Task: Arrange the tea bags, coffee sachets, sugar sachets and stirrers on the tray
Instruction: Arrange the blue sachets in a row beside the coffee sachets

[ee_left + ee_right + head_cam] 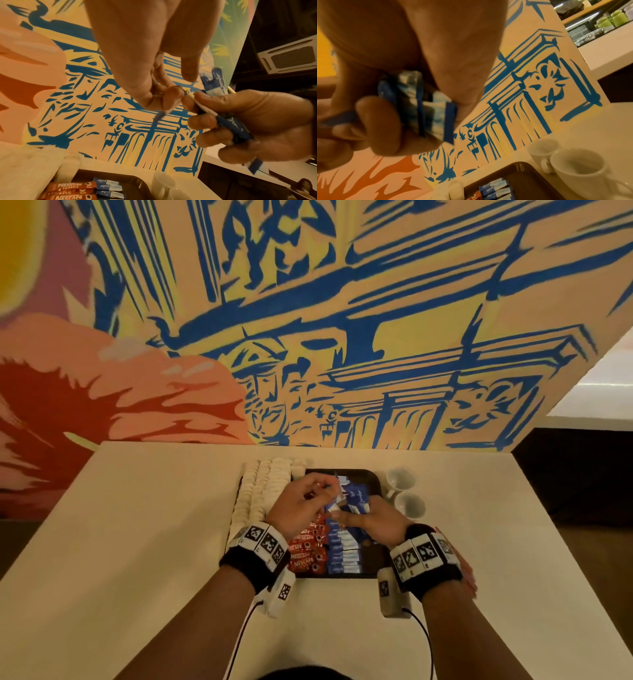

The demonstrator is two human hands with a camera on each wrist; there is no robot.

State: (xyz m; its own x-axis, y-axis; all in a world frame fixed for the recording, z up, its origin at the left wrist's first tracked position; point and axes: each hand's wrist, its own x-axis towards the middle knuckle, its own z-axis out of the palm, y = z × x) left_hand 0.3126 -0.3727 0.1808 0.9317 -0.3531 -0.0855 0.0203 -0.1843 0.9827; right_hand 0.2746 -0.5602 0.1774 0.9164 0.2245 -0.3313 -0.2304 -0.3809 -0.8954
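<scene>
Two hands are seen above one dark tray (371,475) on the pale table (137,542). A bundle of blue-and-white sachets (426,108) is gripped in the right hand (373,522), its fingers curled round it; in the left wrist view the bundle runs across the palm, one end poking out past the thumb at the far side and the other below the little finger. How many sachets are in that bundle cannot be counted through the blur. One sachet (173,106) is pinched at its end between the thumb and fingertip of the left hand (301,505), just beside the right hand's fingers, and it hangs down from the pinch, above the tray.

On the tray, two columns are laid side by side: red coffee sachets (305,553) on the left, at least five visible, partly hidden under the left wrist, and blue sugar sachets (342,553) just to their right, overlapped from near to far, too many stacked to count exactly. The tray's far right part is bare.

Two white cups (404,493) are stood just beyond the tray's right edge, touching each other. White wrapped items (263,491) are lined in rows along the tray's left side. A painted wall (342,320) is seen behind the table.
</scene>
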